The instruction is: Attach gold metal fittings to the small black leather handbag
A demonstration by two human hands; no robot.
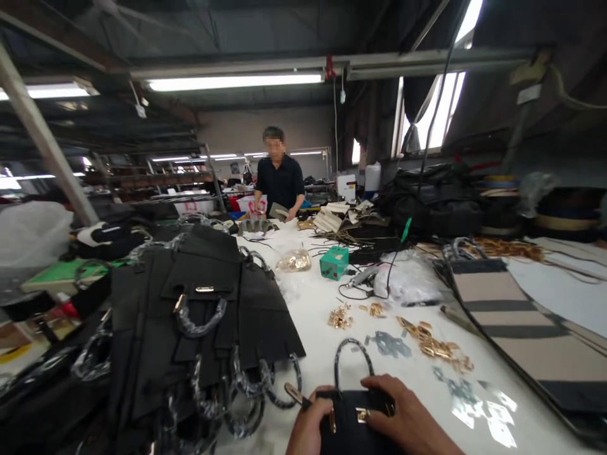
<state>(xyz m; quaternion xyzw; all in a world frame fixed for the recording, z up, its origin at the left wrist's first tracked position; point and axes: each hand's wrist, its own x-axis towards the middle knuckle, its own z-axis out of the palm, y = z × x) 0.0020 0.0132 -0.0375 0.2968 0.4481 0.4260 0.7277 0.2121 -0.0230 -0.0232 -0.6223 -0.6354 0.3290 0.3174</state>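
Nearest the camera, at the bottom edge: small black handbag piece (353,417) lying flat on the white table (313,316), wrapped handle loop (349,354) arching away from the viewer. Left hand (308,430) at the piece's left edge, thumb side against the black material, fingers curled onto it in a closed grip. Right hand (403,417) laid over the top right of the piece, fingers bent down and pressing near a gold clasp (363,414); grip closed on the piece rather than spread. Gold strap tip (294,393) just left of the left hand. To the left: large stack of black bag panels (203,303) with plastic-wrapped handles, overhanging the table edge. Beyond the hands, scattered on the white surface: small heaps of gold metal fittings (434,344), silvery cut-out scraps (391,344), a further gold cluster (340,316). Mid-table: green box (334,262), clear bag of gold parts (294,260), crumpled clear plastic (408,278) with a black cable beside it. At right: tan and black striped panels (502,316) lying flat. At the far end of the table: another person in a dark shirt (279,183), standing, hands down on material there, well apart from the near hands. Overhead: fluorescent tube light (234,82); window (441,107) at upper right.
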